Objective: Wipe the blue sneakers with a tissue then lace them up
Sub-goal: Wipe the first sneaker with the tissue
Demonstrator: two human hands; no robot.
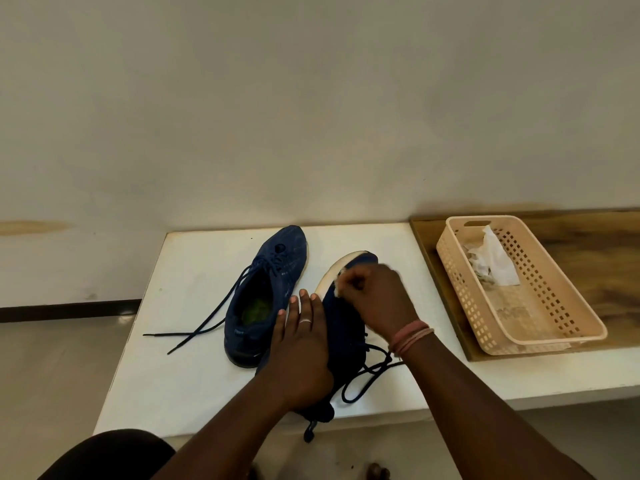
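A small white wad of tissue (337, 289) is being pinched in the curled fingers of the right hand (375, 299) and pressed against the near sneaker (343, 327), close to the pale sole edge (329, 275) by the toe. That sneaker is being tipped onto its side on the white table (194, 375), sole edge turned toward the other shoe, and is being steadied by the left hand (299, 344), which is being laid flat over its side with the fingers straight and close together; a ring is being shown on one finger. The blur on the right hand suggests a rubbing stroke, so the wiping stage is judged to be in hand, not finished.

Just beside it, to the left, the second blue sneaker (266, 292) is being left upright, touching or nearly touching the first; which cannot be told. Its laces (204, 323) are being trailed loose across the table, threaded only near the toe. The near sneaker's laces (367, 372) are likewise being left slack toward the table's front edge. Whether the second sneaker has been wiped cannot be told.

Further right, well apart, a peach plastic basket (561, 320) is being kept on a wooden tray, with crumpled tissues (491, 261) inside. Lacing of both sneakers is judged to be wholly outstanding
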